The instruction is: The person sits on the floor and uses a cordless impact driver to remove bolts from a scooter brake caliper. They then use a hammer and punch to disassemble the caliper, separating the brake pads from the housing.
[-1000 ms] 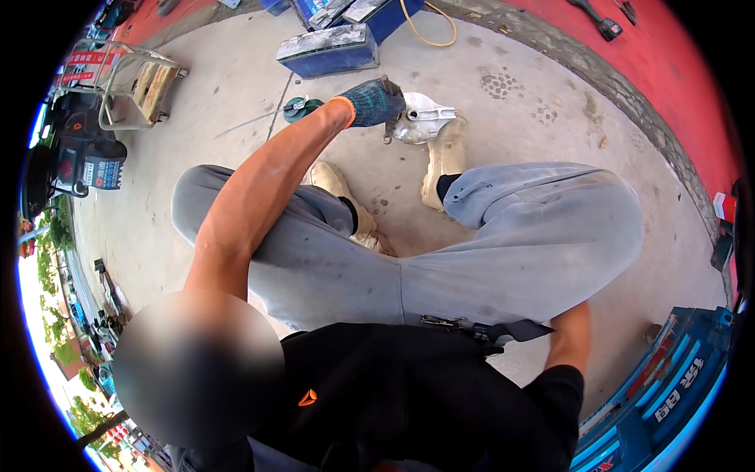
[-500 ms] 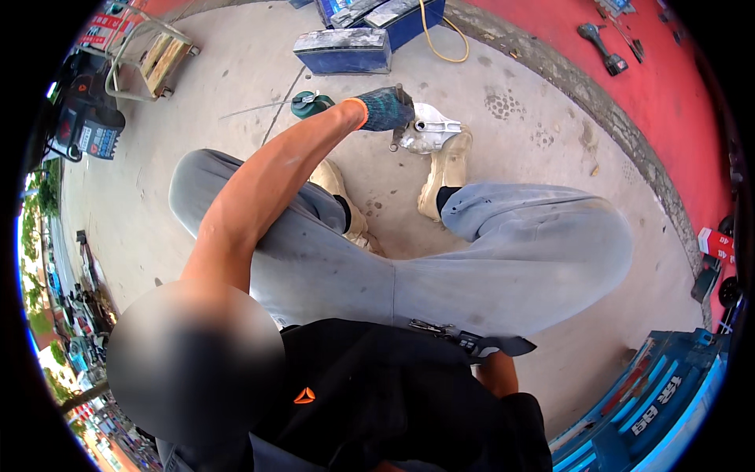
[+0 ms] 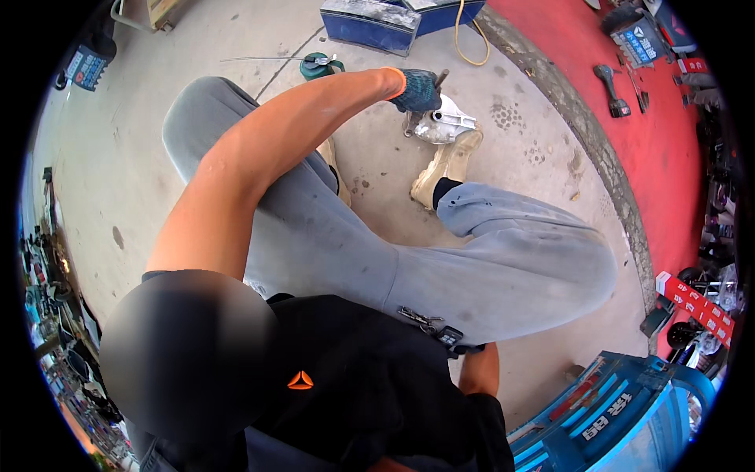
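My left hand (image 3: 418,90), in a dark green-blue knit glove with an orange cuff, is closed around a dark metal rod-like tool (image 3: 443,77). Its exact kind is hidden by the fingers. Right beside the hand lies a silver cast-metal part (image 3: 447,119), against the toe of my right beige boot (image 3: 456,153). My right hand (image 3: 469,349) is at my right hip, below a bunch of keys (image 3: 418,318) with a black fob (image 3: 450,337). Only a dark gloved edge of it shows; the fingers are hidden.
A green round container (image 3: 316,67) with a thin rod stands left of my left hand. Blue boxes (image 3: 370,31) and a yellow hose (image 3: 470,55) lie ahead. A cordless power tool (image 3: 611,90) rests on the red floor. At lower right is a blue plastic stool-like object (image 3: 621,409).
The view has shifted. My left hand still grips the tool, whose top now tilts to the right. My right hand has drawn in at the hip, its dark glove now mostly hidden.
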{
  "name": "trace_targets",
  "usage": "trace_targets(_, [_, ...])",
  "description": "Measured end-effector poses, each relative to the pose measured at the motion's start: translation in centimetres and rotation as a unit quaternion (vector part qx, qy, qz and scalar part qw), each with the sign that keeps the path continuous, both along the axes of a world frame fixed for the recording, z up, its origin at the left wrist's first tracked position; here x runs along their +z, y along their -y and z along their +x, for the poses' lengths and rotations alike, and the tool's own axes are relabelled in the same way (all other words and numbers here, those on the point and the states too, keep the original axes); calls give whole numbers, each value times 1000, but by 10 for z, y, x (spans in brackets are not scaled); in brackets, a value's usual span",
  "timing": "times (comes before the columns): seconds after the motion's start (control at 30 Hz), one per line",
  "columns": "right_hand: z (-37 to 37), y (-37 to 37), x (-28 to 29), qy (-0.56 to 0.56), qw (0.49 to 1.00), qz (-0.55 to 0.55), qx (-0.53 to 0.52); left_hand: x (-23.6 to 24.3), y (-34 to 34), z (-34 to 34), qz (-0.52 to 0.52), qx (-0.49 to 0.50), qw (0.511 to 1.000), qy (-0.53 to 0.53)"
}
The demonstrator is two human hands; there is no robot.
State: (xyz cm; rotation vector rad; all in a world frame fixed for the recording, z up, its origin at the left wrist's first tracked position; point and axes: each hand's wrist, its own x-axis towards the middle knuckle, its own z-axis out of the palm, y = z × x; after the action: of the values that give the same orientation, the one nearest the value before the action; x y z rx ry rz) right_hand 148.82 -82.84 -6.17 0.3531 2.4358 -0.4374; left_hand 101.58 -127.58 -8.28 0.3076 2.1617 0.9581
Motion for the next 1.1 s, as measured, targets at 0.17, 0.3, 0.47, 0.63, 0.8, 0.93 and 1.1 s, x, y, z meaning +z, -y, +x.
trace_targets(0.17, [-149,-68,43,-183,981,42,-50,0,0,-10,-42,-96,992,-74])
trace_targets(0.3, [-284,-73,123,-308,950,10,-51,4,11,-3,-47,-39,998,-4])
trace_targets(0.47, [-392,-7,258,-353,927,-117,46,-14,15,-17,-45,-123,988,-87])
trace_targets(0.63, [-411,163,259,-336,915,-175,139,1,6,-9,-58,-53,997,11])
trace_targets(0.8, [-385,256,217,-197,934,-285,92,-23,8,-7,-67,-60,995,-43])
trace_targets(0.93, [-380,246,178,-245,932,-237,124,-4,-3,-12,-60,-84,994,-46])
trace_targets(1.1, [-377,249,188,-233,945,-210,94,-12,0,-14,-66,-81,992,-64])
